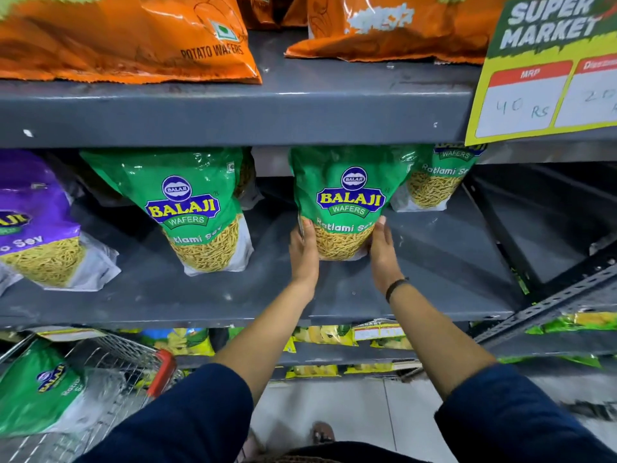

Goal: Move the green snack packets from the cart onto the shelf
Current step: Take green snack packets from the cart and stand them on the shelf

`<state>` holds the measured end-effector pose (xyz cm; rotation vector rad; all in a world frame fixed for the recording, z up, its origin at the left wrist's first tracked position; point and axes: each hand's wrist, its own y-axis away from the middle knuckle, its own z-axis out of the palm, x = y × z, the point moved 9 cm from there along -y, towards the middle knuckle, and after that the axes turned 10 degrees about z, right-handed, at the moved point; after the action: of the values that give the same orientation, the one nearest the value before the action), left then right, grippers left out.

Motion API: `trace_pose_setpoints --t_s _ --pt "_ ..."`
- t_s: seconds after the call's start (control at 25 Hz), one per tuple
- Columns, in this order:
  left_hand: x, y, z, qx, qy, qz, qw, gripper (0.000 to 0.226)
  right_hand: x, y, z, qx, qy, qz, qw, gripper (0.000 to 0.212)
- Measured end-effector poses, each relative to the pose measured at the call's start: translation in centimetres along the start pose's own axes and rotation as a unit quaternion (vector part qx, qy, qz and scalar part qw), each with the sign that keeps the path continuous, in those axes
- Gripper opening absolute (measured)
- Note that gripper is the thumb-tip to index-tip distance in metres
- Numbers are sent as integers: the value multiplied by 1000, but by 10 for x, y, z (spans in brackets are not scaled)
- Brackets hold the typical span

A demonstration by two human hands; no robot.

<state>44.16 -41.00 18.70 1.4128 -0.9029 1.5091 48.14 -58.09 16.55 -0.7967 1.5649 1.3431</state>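
Note:
A green Balaji snack packet (347, 198) stands upright on the grey middle shelf (444, 262). My left hand (303, 252) presses its lower left side and my right hand (384, 252) its lower right side, so both grip it. Another green packet (197, 208) stands to the left on the same shelf. A third green one (437, 178) stands behind to the right. In the wire cart (133, 362) at the bottom left lies one more green packet (36, 392).
A purple packet (33, 222) stands at the shelf's far left. Orange wafer bags (133, 38) fill the shelf above. A yellow price sign (547, 71) hangs at the upper right. Yellow packets (320, 335) sit on the shelf below. A perforated metal upright (551, 302) slants at the right.

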Motion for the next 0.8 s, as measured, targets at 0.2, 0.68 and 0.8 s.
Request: trace_pose_setpoints --t_s 0.2,0.68,0.8 --pt "-9 19 -70 93 8 62 994 31 14 66 -20 214 -19 -141 966 21" --pt "-53 196 -496 470 -80 40 878 13 121 277 374 -325 290 -253 864 19" --pt "-104 212 -559 486 -107 -88 863 31 176 280 438 -432 377 -162 803 30"
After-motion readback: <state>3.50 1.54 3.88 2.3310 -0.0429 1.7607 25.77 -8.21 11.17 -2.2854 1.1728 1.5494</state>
